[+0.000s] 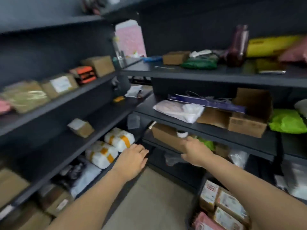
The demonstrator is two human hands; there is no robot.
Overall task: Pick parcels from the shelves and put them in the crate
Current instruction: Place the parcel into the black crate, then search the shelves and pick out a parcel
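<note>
two white parcels [119, 139], cardboard box [166, 135], dark shelves [216, 75]

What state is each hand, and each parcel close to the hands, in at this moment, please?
white taped parcels: two, sealed, lying side by side.
brown box: closed, lying flat.
open carton: flap standing up.
left hand: open and empty, fingers beside the white taped parcels.
right hand: open, stretched toward the brown box; too blurred to tell whether it touches.
</note>
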